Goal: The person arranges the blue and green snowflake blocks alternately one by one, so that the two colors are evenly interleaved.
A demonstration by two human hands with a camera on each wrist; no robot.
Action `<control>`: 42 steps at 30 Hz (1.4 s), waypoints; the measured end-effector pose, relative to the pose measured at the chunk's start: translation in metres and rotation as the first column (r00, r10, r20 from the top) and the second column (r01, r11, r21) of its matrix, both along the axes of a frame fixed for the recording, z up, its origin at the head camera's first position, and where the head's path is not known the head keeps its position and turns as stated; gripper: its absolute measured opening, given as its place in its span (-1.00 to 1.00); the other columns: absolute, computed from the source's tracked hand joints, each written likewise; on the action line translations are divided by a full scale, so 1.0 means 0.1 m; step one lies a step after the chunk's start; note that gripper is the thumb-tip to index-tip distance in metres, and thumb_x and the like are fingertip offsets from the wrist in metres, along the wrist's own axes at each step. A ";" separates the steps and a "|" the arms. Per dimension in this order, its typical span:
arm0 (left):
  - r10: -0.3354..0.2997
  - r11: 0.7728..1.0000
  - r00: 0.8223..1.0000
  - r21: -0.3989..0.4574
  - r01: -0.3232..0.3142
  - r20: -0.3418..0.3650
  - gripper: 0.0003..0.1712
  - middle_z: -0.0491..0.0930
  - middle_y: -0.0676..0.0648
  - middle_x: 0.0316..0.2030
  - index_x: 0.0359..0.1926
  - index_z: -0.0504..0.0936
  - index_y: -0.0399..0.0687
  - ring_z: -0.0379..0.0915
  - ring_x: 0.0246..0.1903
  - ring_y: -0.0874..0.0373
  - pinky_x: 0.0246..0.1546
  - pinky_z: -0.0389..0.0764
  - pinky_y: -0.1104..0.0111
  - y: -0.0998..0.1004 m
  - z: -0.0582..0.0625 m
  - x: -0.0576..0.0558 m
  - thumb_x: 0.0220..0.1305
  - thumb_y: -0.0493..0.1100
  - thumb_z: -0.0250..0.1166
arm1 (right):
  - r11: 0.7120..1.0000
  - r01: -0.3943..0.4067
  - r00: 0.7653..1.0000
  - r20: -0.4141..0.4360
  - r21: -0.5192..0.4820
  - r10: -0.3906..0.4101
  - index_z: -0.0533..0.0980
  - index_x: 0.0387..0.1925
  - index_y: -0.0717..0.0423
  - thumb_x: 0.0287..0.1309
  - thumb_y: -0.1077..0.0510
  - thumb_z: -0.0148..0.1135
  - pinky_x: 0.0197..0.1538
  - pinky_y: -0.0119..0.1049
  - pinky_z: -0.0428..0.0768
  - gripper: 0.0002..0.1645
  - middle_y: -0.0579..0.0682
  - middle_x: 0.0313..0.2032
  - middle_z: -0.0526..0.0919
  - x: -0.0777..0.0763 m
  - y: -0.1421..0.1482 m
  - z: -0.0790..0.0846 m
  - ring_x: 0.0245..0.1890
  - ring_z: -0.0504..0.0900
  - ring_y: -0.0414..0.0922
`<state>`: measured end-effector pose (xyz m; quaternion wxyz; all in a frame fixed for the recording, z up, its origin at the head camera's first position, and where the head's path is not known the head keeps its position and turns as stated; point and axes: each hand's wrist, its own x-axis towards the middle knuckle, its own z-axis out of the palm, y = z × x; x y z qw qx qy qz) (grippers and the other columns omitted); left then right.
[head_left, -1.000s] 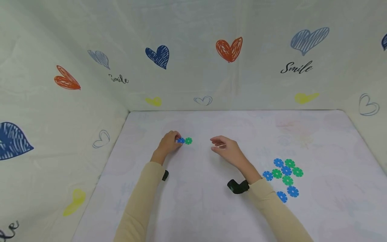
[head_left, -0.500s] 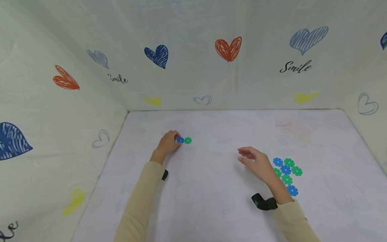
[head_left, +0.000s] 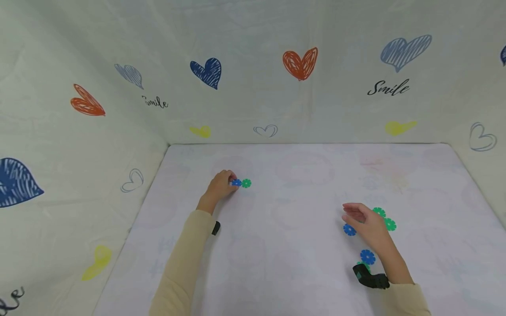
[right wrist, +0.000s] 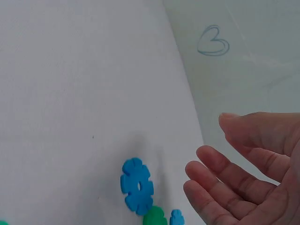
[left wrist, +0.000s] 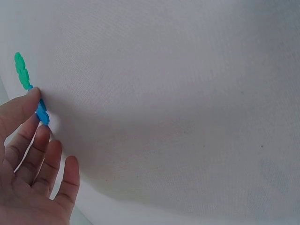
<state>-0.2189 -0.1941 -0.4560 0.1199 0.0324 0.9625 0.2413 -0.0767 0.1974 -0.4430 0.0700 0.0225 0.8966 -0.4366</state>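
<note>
My left hand (head_left: pixel 219 186) pinches a blue snowflake disc (left wrist: pixel 42 112) between thumb and fingers. Joined to its far edge is a green snowflake disc (head_left: pixel 246 183), so the two make a short row over the left part of the table. Above the pile of loose discs at the right hovers my right hand (head_left: pixel 370 224), fingers relaxed and slightly bent, with nothing in them. Close under its fingertips lies a blue disc (head_left: pixel 349 229). Two green discs (head_left: pixel 389 224) show past its knuckles. The hand and forearm hide other discs of the pile.
Another blue disc (head_left: pixel 367 256) lies nearer the front, with a green one (head_left: pixel 363 266) partly behind the black wrist camera (head_left: pixel 370 277). The white table (head_left: pixel 276 245) meets a cloth wall (head_left: pixel 253 87) printed with hearts at the back and sides.
My right hand has moved right and toward the front, from beside the joined discs to over the pile. The left hand and its two joined discs have stayed in place.
</note>
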 end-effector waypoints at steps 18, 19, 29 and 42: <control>0.007 1.000 1.000 -0.008 -0.007 0.003 -0.66 0.47 -0.17 -0.14 -0.05 0.48 -0.21 0.37 -0.12 -0.01 0.03 0.44 0.18 -0.02 -0.01 -0.01 0.16 -0.21 0.29 | 0.992 0.077 0.996 0.046 0.101 -0.082 0.42 0.10 0.29 0.19 0.10 0.19 -0.28 -0.76 0.34 -0.50 0.25 -0.02 0.55 0.19 0.11 -0.22 -0.08 0.51 0.06; 0.007 1.000 1.000 -0.009 -0.007 0.001 -0.66 0.47 -0.17 -0.14 -0.05 0.48 -0.21 0.37 -0.12 -0.01 0.02 0.44 0.17 -0.02 -0.01 -0.01 0.16 -0.22 0.29 | 0.992 0.072 0.996 0.043 0.108 -0.077 0.43 0.09 0.30 0.17 0.12 0.20 -0.29 -0.74 0.35 -0.51 0.25 -0.03 0.54 0.19 0.11 -0.23 -0.10 0.51 0.05; 0.013 1.000 1.000 -0.008 -0.013 0.015 -0.65 0.46 -0.16 -0.13 -0.03 0.47 -0.19 0.36 -0.11 0.00 0.04 0.43 0.18 -0.02 -0.05 -0.03 0.16 -0.20 0.29 | 0.986 0.005 1.000 -0.025 0.166 -0.001 0.49 0.00 0.31 0.03 0.23 0.30 -0.35 -0.53 0.44 -0.54 0.16 -0.17 0.45 0.21 0.13 -0.31 -0.28 0.44 -0.07; 0.001 1.000 1.000 -0.018 -0.001 0.013 -0.65 0.46 -0.15 -0.15 -0.04 0.47 -0.19 0.35 -0.13 0.01 0.03 0.43 0.20 -0.02 -0.05 -0.04 0.16 -0.19 0.29 | 0.985 -0.025 1.000 0.004 0.169 0.024 0.49 -0.08 0.33 0.01 0.27 0.30 -0.38 -0.52 0.41 -0.61 0.13 -0.25 0.35 0.18 0.12 -0.30 -0.31 0.38 -0.07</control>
